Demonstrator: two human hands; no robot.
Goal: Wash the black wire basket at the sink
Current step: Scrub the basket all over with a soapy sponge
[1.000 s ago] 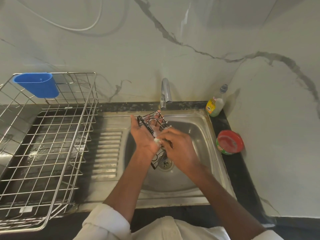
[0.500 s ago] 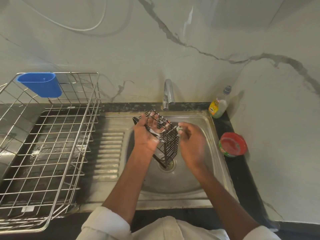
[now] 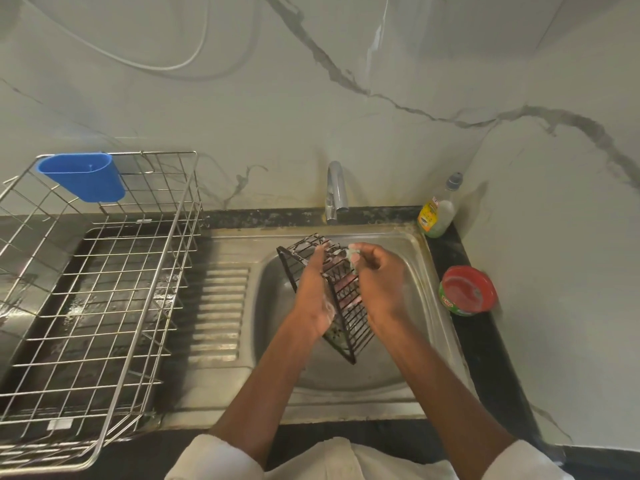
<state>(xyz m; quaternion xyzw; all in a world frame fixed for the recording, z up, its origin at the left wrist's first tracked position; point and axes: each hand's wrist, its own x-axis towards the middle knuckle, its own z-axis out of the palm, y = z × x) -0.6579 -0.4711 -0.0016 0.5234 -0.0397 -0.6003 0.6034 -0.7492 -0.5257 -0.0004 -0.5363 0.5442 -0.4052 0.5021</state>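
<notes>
Partly hidden, the left hand (image 3: 313, 299) holds the black wire basket (image 3: 341, 306); the right hand (image 3: 379, 282) pinches a blurred pale scrubber (image 3: 354, 253).

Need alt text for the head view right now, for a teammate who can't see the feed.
Over a steel sink, a person's left hand holds a black wire basket tilted on edge while the right hand pinches a small pale scrubber against its top. A tap stands behind; a wire dish rack sits left, a soap bottle and red tub right.
</notes>
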